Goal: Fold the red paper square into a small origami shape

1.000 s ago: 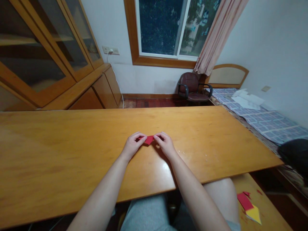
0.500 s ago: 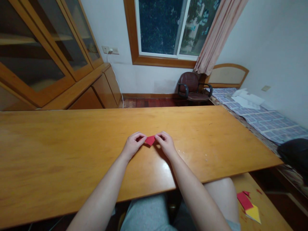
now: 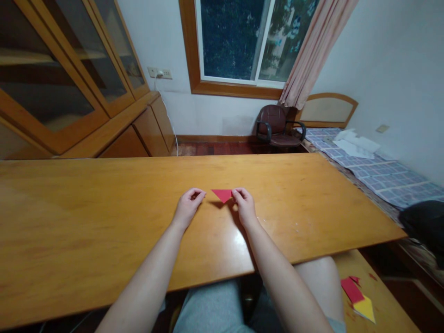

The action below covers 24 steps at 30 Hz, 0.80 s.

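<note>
A small red paper triangle point(image 3: 222, 194) hangs just above the wooden table point(image 3: 104, 222), its point downward and its shadow on the tabletop below. My right hand point(image 3: 245, 206) pinches its right corner between thumb and fingers. To the left of the paper, apart from its free corner, is my left hand point(image 3: 187, 207). Its thumb and fingertips are pressed together, with nothing visible between them.
On a lower wooden surface at the bottom right lie red paper point(image 3: 352, 290) and yellow paper point(image 3: 365, 308). Small white specks point(image 3: 296, 224) dot the table to the right. Beyond it stand a brown armchair point(image 3: 274, 122), a bed point(image 3: 367, 162) and a glass-door cabinet point(image 3: 114, 134).
My left hand has let go of the red paper and drawn slightly left. My right hand has moved a little right with the paper, which now shows as a full triangle.
</note>
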{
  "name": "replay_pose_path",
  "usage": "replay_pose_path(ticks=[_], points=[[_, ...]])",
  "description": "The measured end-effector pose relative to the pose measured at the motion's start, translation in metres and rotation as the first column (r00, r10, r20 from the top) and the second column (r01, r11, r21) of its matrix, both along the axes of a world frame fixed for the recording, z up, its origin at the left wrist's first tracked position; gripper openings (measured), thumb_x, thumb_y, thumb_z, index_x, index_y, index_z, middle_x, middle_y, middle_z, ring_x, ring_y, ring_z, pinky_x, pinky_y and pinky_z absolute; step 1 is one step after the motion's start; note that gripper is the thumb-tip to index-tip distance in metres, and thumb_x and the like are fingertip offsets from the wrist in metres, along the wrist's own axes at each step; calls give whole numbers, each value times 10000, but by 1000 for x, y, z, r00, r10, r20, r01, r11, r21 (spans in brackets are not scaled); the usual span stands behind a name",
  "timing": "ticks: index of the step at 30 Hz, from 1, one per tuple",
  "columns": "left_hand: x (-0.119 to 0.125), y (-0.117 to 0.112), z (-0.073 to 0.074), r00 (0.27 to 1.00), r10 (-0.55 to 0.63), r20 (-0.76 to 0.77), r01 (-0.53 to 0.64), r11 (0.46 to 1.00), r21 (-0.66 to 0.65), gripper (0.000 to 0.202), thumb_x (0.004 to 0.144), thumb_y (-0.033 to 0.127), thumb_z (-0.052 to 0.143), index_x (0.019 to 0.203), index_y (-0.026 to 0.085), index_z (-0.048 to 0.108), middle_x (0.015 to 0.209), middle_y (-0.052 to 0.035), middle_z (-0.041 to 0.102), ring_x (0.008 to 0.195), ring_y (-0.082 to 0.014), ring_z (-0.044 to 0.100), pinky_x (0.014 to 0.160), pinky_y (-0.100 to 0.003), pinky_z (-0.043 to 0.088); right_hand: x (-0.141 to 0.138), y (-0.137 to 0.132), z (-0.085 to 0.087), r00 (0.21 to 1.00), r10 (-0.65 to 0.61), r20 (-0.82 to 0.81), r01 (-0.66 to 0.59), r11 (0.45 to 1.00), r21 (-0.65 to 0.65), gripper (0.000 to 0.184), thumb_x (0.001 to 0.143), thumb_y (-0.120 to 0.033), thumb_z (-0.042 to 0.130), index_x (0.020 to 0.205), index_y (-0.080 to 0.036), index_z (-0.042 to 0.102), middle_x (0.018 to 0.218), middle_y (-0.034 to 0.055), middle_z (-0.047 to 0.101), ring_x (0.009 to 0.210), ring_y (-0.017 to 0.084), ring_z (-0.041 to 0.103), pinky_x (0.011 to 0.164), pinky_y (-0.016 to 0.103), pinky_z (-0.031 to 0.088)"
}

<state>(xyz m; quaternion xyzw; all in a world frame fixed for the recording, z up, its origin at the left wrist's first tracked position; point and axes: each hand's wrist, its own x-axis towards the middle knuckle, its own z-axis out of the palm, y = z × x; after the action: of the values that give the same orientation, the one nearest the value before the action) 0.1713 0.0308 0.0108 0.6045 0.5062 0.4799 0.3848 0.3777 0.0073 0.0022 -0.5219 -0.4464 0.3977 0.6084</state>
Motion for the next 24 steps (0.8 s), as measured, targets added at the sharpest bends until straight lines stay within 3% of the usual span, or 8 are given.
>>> replay_pose_path(ticks=[8,15,24], points=[[6,-3,10,997,-73,-22,74,996,53,243,809,415,632,881,186,673,913,-47,682,870,-194,629,819,-304,498,-2,-3,5,996,88,13,-88,996,2,268,816,-446,617,835,-185,678,762,23,650,717,161,584,638,250,456],[8,-7,15,966,-200,-164,212,975,61,198,835,370,629,785,185,678,827,-33,650,815,-181,606,777,-290,461,-2,-6,11,986,164,18,-164,987,5,255,824,-427,638,803,-188,725,772,18,658,707,149,570,675,254,458],[4,-3,6,984,-156,-89,162,984,69,197,829,365,623,774,180,659,808,-26,644,805,-179,597,782,-286,457,-3,-4,6,984,166,-64,-166,986,9,245,816,-423,660,826,-188,730,767,11,653,670,130,542,639,236,434]])
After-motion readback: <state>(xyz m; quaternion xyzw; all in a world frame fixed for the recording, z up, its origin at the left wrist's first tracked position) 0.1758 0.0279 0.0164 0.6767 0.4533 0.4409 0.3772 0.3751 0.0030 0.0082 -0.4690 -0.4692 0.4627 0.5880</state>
